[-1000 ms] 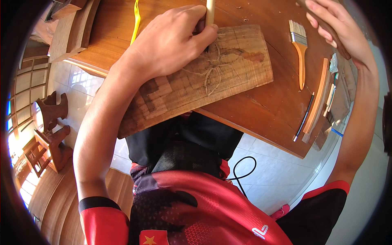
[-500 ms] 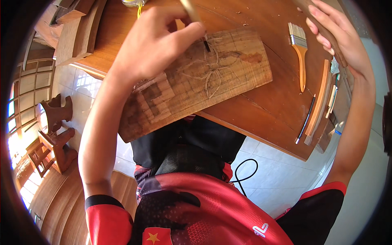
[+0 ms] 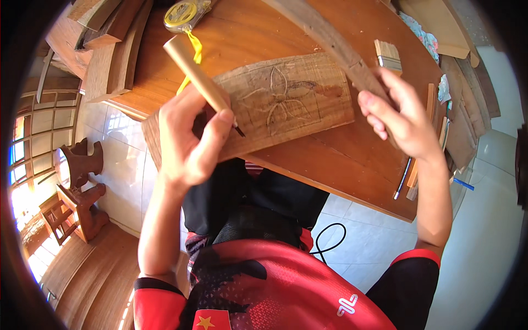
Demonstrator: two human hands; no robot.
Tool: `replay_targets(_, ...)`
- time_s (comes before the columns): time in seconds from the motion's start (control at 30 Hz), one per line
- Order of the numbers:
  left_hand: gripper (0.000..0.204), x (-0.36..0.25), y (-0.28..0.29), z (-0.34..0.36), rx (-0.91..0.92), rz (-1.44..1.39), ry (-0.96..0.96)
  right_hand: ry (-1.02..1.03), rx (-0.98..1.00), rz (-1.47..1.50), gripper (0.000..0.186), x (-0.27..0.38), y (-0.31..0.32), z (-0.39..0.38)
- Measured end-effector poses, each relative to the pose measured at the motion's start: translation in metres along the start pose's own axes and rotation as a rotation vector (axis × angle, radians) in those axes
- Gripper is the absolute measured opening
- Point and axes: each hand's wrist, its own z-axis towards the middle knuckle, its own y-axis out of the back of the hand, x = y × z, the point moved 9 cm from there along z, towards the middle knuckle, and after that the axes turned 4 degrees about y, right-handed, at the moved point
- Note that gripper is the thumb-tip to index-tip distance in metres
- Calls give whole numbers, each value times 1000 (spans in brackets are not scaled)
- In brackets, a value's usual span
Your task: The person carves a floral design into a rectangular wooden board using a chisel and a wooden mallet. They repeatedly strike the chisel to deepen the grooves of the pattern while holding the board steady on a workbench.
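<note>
My left hand (image 3: pixel 190 137) is closed around a carving chisel (image 3: pixel 195 74) with a pale round wooden handle. Its handle points up and to the left; the short dark tip sticks out below my thumb, over the board. Beneath lies a brown wooden board (image 3: pixel 324 104), with a flower outline of several petals cut into its face. Its left part is partly hidden by my left hand, and whether those fingers also grip it I cannot tell. My right hand (image 3: pixel 404 115) grips a long, slightly curved wooden stick (image 3: pixel 335 47), which slants across the board's far right corner.
On the table (image 3: pixel 352 165), a paintbrush (image 3: pixel 388 58) is partly behind my right hand. A tape measure (image 3: pixel 181 15) with a yellow strap sits at the back. Wood pieces (image 3: pixel 121 66) are stacked far left. A pencil (image 3: pixel 403 179) and wooden strips (image 3: pixel 430 99) lie at the right.
My left hand has come nearer my body with the chisel, its tip now lower left of the flower. My right hand has moved left and nearer with the stick. The board's left end has shifted away from me.
</note>
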Motion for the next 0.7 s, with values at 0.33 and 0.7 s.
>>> replay_targets(0.33, 28, 9, -10, 69, 109, 263, 218, -15, -114, 98, 31, -17, 21, -35)
replay_targets(0.7, 31, 3, -26, 84, 66, 486, 55, 27, -45, -38, 35, -2, 29, -4)
